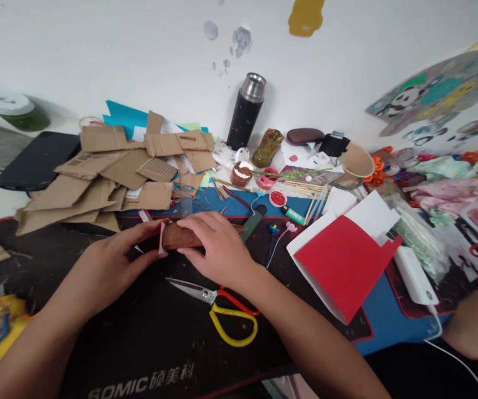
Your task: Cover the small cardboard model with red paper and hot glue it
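My right hand (220, 249) is closed over a brown-painted cardboard piece (180, 237), its fingers on top and thumb below. At the left end of that piece, my left hand (116, 260) pinches a small folded piece of paper (162, 238), white along its edge and dark or reddish on its face. The two pieces look to be touching; the exact join is hidden. Below my hands, scissors (214, 298) with one red and one yellow handle lie on the black mat (139, 332). A green-handled cutter (253, 221) lies just beyond my right hand.
Cardboard scraps (97, 172) pile up at the back left. A black flask (245, 113) stands by the wall, near paint pots (278, 198). Red paper (347, 263) and a white power strip (415, 274) lie right. Another person's arm (477, 316) reaches in at far right.
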The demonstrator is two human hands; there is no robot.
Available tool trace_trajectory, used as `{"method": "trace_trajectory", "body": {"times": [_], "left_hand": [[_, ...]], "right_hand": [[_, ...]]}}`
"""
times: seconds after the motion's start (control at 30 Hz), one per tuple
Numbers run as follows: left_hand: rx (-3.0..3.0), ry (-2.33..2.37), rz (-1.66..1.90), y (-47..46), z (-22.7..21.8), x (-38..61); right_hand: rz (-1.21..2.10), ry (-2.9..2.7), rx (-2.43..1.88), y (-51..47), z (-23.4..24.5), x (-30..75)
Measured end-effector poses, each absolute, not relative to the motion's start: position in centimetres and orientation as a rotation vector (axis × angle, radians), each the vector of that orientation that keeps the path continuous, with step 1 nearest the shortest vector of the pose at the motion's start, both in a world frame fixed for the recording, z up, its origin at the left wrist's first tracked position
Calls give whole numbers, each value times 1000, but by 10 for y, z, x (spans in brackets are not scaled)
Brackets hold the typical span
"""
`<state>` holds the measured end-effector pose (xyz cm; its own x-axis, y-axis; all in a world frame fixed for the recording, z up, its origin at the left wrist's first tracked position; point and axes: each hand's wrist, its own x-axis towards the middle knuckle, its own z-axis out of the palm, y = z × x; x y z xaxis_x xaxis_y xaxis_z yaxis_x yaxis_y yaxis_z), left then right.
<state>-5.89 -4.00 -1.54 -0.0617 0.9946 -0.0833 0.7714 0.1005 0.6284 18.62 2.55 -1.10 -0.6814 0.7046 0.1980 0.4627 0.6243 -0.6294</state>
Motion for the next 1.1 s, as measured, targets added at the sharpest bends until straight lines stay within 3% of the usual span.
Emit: {"method": "trace_trajectory", "body": {"times": [1.1], "left_hand": [[1801, 1874, 683, -40, -20, -56]], "right_hand": [[803, -2356, -934, 24, -9, 186]]}}
